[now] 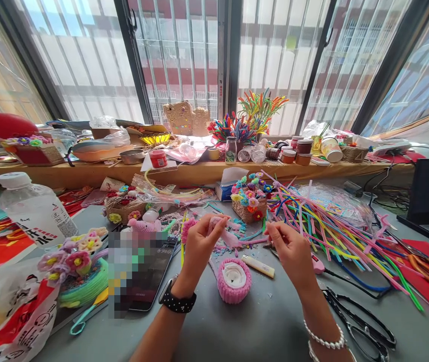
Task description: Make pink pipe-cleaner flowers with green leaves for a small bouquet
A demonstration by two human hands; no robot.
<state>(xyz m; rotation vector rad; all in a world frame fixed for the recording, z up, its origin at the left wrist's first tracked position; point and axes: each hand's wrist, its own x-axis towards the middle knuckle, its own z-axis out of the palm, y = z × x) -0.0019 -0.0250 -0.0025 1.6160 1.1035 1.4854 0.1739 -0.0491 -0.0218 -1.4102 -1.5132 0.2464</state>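
Observation:
My left hand (203,240), wearing a dark dotted watch band, is closed in a pinch on a pale pink pipe cleaner piece (231,238). To its right, my right hand (287,251) is closed too, thumb and fingertips pressed together at the end of a thin pink pipe cleaner strand (252,242); its fingers partly hide that end. Below and between both hands, a round pink fuzzy pot (234,291) with a white rolled filling stands on the grey table. Beside it lies a small cream-coloured glue stick or tube (258,265).
Black scissors (363,322) lie at front right, near a pink glue gun (317,263) with a cord. Loose coloured pipe cleaners (327,221) spread behind. A phone (154,274), flower-topped green piece (86,284) and water bottle (35,208) are left. A flower basket (251,208) stands behind.

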